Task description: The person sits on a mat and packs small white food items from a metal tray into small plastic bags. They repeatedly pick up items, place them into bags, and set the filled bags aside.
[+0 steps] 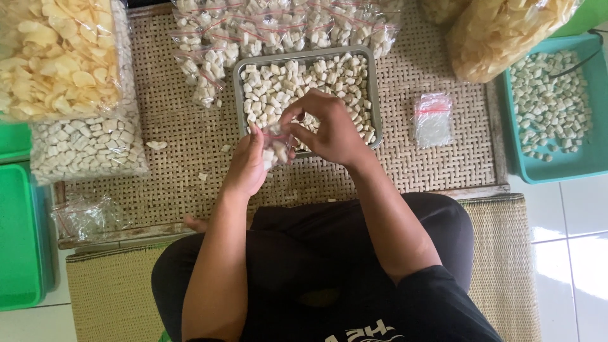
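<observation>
Both hands, left hand (248,166) and right hand (329,130), pinch a small clear bag (276,147) of white pieces above the metal tray (375,95).

Small clear pouch (277,147) of white pieces sits between both hands, filled red-striped pouches (278,28) lie heaped behind the tray, empty pouches (433,119) lie right, and large clear chip bags (60,54) stand at both far corners.
</observation>
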